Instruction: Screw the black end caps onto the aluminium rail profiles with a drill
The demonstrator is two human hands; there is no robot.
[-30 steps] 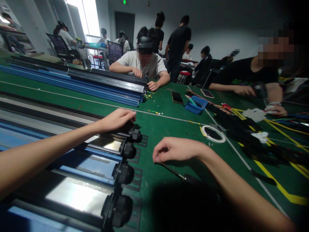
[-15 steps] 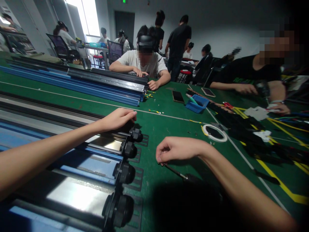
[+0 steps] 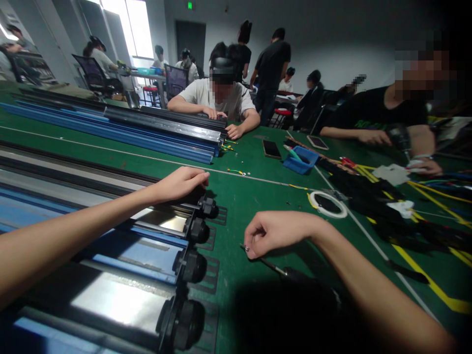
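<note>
My left hand (image 3: 180,183) lies over the end of the farthest black metal profile (image 3: 121,178), just behind a black cable gland (image 3: 209,207). Its fingers curl down on the far side, where what they grip is hidden; the thumb lies along them. Over the green table, my right hand (image 3: 275,233) pinches the thin metal shaft (image 3: 272,266) of a screwdriver between thumb and fingers. A small shiny piece shows at the fingertips, too small to name. The tool's dark handle (image 3: 298,280) runs into deep shadow.
Blue and silver profiles (image 3: 143,248) with black end glands fill the left. More profiles (image 3: 165,129) lie across the table before a co-worker. A blue tray (image 3: 301,160), a phone (image 3: 272,148), a white ring (image 3: 328,204) and wire bundles (image 3: 368,196) lie right; another person holds a power drill (image 3: 400,137).
My right hand has moved slightly right and down along the shaft, and the tip with a small shiny piece now shows past the fingers. My left hand has stayed put.
</note>
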